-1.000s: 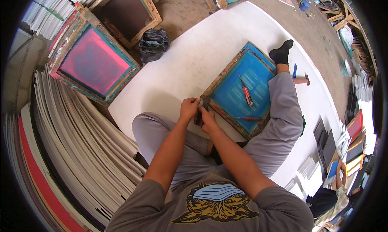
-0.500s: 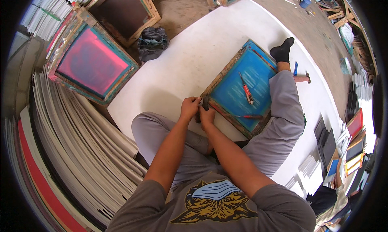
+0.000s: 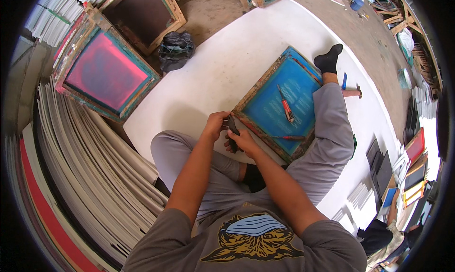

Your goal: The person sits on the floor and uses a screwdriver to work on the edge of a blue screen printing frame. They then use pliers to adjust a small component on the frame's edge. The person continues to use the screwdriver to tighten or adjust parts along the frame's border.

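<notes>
Between my hands is a dark grey, narrow, elongated piece (image 3: pixel 232 127) whose kind I cannot make out. My left hand (image 3: pixel 216 125) grips its upper left side with bent fingers. My right hand (image 3: pixel 244 142) has its thumb laid over the piece and its fingers curled beneath. Just right of them lies a wooden-framed screen with blue mesh (image 3: pixel 265 106), its corner close to my fingertips. A red-handled tool with a thin blade (image 3: pixel 286 109) rests on the mesh. Another slim red-handled tool (image 3: pixel 291 138) lies near the frame's near right side.
I sit on a white board (image 3: pixel 227 58). A hammer (image 3: pixel 351 93) and a blue-handled tool (image 3: pixel 344 80) lie beyond my right leg. Left stand a pink screen (image 3: pixel 106 70) and stacked sheets (image 3: pixel 95 158). A black plastic bag (image 3: pixel 175 49) sits behind; another person (image 3: pixel 386 234) is lower right.
My hands have shifted slightly down and turned the dark piece, so more of it shows. The right hand's fingers have moved underneath it.
</notes>
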{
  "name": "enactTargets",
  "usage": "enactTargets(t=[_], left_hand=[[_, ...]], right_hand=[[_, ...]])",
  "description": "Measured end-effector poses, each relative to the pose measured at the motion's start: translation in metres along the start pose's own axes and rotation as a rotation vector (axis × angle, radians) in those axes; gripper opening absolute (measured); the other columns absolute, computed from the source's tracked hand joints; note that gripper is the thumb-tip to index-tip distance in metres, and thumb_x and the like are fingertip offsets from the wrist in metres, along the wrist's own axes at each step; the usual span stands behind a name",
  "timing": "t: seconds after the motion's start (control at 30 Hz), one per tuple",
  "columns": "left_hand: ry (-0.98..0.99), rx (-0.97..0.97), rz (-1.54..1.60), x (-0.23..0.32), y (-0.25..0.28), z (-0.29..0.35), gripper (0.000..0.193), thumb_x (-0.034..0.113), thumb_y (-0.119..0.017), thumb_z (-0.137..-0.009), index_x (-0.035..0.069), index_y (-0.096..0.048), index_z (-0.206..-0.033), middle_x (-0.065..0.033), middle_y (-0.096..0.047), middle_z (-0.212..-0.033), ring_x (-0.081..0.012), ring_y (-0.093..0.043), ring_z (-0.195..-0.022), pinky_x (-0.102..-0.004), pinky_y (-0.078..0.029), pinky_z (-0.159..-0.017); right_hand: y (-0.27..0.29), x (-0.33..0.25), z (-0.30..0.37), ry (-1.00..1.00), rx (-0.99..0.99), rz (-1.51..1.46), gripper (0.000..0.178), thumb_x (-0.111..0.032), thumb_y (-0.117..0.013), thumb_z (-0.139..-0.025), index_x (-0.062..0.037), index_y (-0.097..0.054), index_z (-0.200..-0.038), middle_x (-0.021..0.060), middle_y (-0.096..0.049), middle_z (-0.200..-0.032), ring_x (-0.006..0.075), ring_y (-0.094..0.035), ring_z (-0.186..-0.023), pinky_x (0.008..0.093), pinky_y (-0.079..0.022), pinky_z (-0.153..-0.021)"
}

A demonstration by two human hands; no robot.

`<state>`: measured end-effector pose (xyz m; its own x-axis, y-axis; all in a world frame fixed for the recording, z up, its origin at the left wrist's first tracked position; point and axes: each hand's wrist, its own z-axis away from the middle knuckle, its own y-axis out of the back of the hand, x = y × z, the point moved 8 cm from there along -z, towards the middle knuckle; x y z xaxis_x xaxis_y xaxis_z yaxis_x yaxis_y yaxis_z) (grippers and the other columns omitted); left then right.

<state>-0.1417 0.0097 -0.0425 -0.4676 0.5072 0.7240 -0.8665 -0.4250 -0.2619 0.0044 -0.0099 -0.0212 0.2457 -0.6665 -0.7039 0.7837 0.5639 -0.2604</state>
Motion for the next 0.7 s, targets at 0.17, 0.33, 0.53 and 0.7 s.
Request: enactTargets(t=[0.17, 0.33, 0.53, 0.7], left_hand=[[-0.061, 0.156, 0.014, 0.008, 0.009, 0.002, 0.031, 0.028, -0.068, -0.100, 0.001, -0.073, -0.113, -0.0081, -0.074, -0.099, -0.0200, -0.066, -0.077, -0.0339, -0.052, -0.071], [-0.053, 0.181, -0.006, 0.005, 0.015, 0.000, 0.032, 0.028, -0.068, -0.100, 0.000, -0.073, -0.115, -0.0090, -0.073, -0.100, -0.0194, -0.065, -0.076, -0.0334, -0.051, -0.069], [-0.056, 0.161, -0.019, 0.004, 0.012, -0.001, 0.034, 0.028, -0.068, -0.099, -0.002, -0.073, -0.115, -0.0100, -0.072, -0.102, -0.0202, -0.066, -0.076, -0.0331, -0.051, -0.068], [-0.061, 0.146, -0.007, 0.005, 0.012, -0.001, 0.036, 0.028, -0.068, -0.100, -0.004, -0.071, -0.116, -0.0117, -0.070, -0.104, -0.0210, -0.065, -0.075, -0.0338, -0.052, -0.065]], right_hand=[[0.002, -0.004, 0.006, -0.007, -0.044, -0.240, 0.060, -0.051, -0.049, -0.110, 0.0035, -0.059, -0.132, 0.0210, -0.075, -0.105, 0.0286, -0.077, -0.087, 0.0394, -0.063, -0.073], [-0.001, -0.017, -0.002, 0.009, -0.064, -0.452, 0.064, -0.054, -0.044, -0.111, 0.0010, -0.052, -0.142, 0.0205, -0.075, -0.111, 0.0300, -0.076, -0.094, 0.0427, -0.063, -0.080], [-0.005, -0.012, -0.013, 0.008, -0.091, -0.534, 0.062, -0.054, -0.039, -0.112, -0.0012, -0.055, -0.141, 0.0182, -0.075, -0.112, 0.0298, -0.076, -0.097, 0.0452, -0.063, -0.082], [-0.005, -0.007, -0.020, -0.007, -0.071, -0.559, 0.062, -0.054, -0.037, -0.112, -0.0019, -0.056, -0.140, 0.0187, -0.075, -0.115, 0.0317, -0.076, -0.100, 0.0469, -0.063, -0.085]])
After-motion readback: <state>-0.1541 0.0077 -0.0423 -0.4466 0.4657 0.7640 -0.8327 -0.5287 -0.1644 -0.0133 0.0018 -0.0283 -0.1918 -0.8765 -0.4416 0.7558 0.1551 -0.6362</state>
